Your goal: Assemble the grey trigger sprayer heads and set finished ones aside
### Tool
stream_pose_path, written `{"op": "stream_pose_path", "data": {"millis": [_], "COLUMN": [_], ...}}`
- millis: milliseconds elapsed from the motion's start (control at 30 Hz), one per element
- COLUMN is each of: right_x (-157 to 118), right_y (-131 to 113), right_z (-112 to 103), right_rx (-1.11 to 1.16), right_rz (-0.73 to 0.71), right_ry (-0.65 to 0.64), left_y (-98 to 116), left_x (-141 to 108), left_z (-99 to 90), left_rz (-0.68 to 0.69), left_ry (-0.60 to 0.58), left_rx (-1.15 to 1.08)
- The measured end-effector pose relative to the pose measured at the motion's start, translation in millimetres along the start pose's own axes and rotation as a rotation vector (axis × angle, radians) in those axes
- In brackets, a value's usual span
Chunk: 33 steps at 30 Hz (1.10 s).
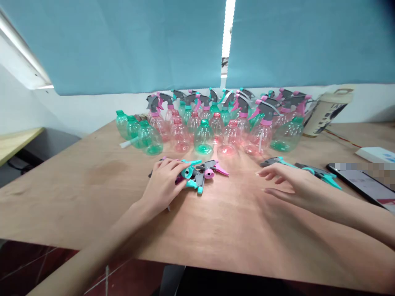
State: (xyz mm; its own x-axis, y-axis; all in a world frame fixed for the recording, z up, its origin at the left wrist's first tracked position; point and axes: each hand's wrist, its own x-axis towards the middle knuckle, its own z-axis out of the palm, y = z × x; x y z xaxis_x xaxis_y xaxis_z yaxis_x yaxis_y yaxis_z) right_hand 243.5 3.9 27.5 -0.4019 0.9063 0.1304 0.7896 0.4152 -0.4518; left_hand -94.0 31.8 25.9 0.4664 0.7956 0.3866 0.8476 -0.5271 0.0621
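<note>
In the head view, the left hand [163,177] is curled palm-down over a small pile of spray heads [200,177] near the middle of the table [216,230], its fingers bent and close together against the plastic; whether it has clamped on one of them I cannot tell, since the fingers and palm cover that side; the right hand [285,181] is well apart from it, fingers loosely bent, thumb parted from them, nothing seen in its grasp; just beyond and beside it lie more spray heads [328,178], grey with teal triggers; those in the pile are smooth, hard plastic, grey bodies with teal or pink collars and tapering triggers; behind both hands stands a cluster of clear, thin-walled, round-bellied bottles, among them an uncapped green bottle [203,137] and an uncapped pink bottle [180,137], both with threaded necks, while many to the rear carry fitted sprayers [243,107]; the table has a pale brown, wood-like surface with a soft sheen; on the right are a flat, dark-edged phone [358,185], a white box [378,154] and a cream tumbler [325,113] with a looped handle; a smooth blue covering [138,45] spans the background.
</note>
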Motion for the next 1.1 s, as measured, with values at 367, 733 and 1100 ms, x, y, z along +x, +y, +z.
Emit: {"op": "stream_pose_path", "data": {"millis": [367,733,1100], "right_x": [-15,5,-17], "right_y": [25,104,110], "right_z": [-28,-25,-26], "right_rx": [-0.138,-0.278,-0.245], "right_rz": [-0.031,0.079,0.182], "right_ry": [0.112,0.088,0.094], "left_y": [28,84,114], "left_x": [7,26,79], "left_z": [-9.9,11.7,55.2], "left_rz": [0.055,0.222,0.240], "left_ry": [-0.012,-0.050,-0.159], "left_rx": [-0.124,-0.341,-0.453]}}
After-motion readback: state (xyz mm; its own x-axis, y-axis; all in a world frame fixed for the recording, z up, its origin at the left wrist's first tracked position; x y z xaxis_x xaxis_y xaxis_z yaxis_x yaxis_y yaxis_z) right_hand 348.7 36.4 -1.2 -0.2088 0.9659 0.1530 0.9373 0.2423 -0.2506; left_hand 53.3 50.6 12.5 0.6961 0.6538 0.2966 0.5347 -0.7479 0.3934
